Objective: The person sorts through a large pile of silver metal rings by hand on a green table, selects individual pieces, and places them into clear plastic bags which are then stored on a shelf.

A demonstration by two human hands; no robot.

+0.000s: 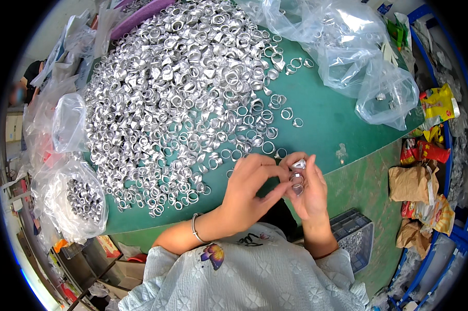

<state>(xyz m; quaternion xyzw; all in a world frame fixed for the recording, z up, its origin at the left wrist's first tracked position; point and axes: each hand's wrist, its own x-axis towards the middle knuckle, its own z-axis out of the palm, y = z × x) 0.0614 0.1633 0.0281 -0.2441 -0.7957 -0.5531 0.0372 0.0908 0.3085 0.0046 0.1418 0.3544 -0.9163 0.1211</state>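
Note:
A large heap of silver-coloured metal rings (177, 88) spreads over the green tabletop (327, 111), thinning to single rings near its front edge. My left hand (249, 189) is bent, thumb and fingertips meeting at a few rings (297, 182) beside my other palm. My right hand (313, 193) is cupped around those rings, with another ring (299, 164) between its thumb and fingers. Both hands are above the table's near edge, just right of the heap. Exactly which ring each fingertip grips is partly hidden.
Clear plastic bags lie at the back right (348, 46) and left; one bag (83, 202) holds more rings. A purple tray rim (140, 19) shows behind the heap. Below right stands a grey crate (366, 238) with small metal pieces. Snack packets and paper bags (413, 184) line a blue rack.

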